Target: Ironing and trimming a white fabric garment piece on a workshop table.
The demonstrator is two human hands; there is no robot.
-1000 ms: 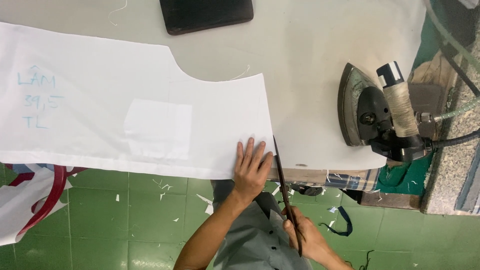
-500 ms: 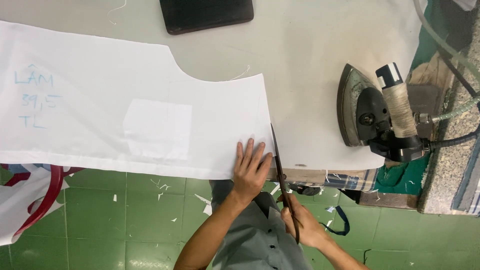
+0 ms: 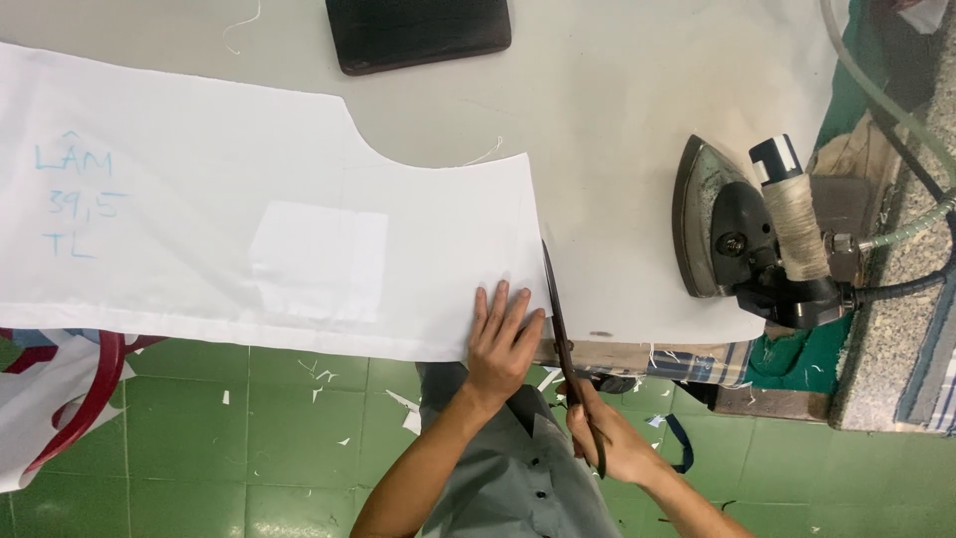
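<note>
A large white cut fabric piece (image 3: 229, 209) with blue handwriting and a small square patch lies on the pale table (image 3: 607, 110). My left hand (image 3: 501, 339) presses flat on its lower right corner. My right hand (image 3: 609, 438) grips long dark scissors (image 3: 560, 329), whose blades run along the fabric's right edge, tips near the middle of that edge.
A steam iron (image 3: 747, 234) with hoses rests on the table's right side. A black rectangular pad (image 3: 418, 32) lies at the top. Below the table's edge is green tiled floor (image 3: 259, 438) with white scraps, and a red chair frame (image 3: 85, 399) at left.
The scissors have moved forward along the fabric's right edge, with my right hand following. My left hand has stayed flat on the corner.
</note>
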